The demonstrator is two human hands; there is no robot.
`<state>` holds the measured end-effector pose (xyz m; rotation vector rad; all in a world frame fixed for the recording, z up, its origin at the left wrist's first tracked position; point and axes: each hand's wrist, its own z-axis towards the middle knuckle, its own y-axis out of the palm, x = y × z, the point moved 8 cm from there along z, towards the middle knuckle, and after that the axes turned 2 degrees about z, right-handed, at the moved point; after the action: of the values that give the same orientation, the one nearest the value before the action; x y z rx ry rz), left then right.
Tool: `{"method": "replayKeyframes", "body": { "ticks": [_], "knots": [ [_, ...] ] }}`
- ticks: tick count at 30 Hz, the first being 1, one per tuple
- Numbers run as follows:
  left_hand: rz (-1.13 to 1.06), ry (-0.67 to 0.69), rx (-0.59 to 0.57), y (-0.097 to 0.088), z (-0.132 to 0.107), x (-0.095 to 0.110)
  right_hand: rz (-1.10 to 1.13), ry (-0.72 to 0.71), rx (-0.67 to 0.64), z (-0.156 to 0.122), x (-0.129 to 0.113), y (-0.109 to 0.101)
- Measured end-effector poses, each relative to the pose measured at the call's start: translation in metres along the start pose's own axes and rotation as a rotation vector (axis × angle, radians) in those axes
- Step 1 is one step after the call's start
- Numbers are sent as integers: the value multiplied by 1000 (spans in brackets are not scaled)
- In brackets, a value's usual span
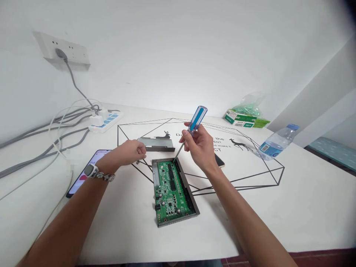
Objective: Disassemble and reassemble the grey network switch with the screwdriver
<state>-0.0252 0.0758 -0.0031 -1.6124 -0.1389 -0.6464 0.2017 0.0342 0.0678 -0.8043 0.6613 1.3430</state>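
Observation:
A green circuit board (178,202) lies in an open dark metal casing (191,196) in front of me. My right hand (200,146) grips a screwdriver (198,118) with a clear and blue handle. Its shaft slants down, and the tip meets the far end of the board near the casing's corner. My left hand (129,152), with a watch (90,170) at the wrist, is closed with curled fingers above the table, left of the casing. Whatever its fingers may hold is hidden. Small screws (138,162) appear just below it. Behind lies a metal cover (157,143).
A lit phone (83,178) lies under my left forearm; another phone (219,160) is partly behind my right wrist. A power strip (105,121) with cables stands at the back left. At right are a tilted-looking water bottle (275,142) and green-white boxes (240,118).

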Motion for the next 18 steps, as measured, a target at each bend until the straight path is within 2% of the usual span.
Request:
{"method": "replayKeyframes", "body": {
  "ticks": [4, 7, 11, 16, 18],
  "knots": [
    [-56, 217, 34, 11, -1, 35, 112, 52, -4, 2, 5, 1],
    [-41, 246, -16, 28, 0, 51, 156, 45, -6, 3, 6, 2],
    [-6, 196, -58, 38, 2, 50, 129, -4, -39, 3, 1, 6],
    [14, 241, -55, 42, 1, 49, 83, -31, -134, 2, -2, 15],
    [12, 264, -31, 42, 0, 50, 75, -16, -119, 2, 1, 16]
  ]
}}
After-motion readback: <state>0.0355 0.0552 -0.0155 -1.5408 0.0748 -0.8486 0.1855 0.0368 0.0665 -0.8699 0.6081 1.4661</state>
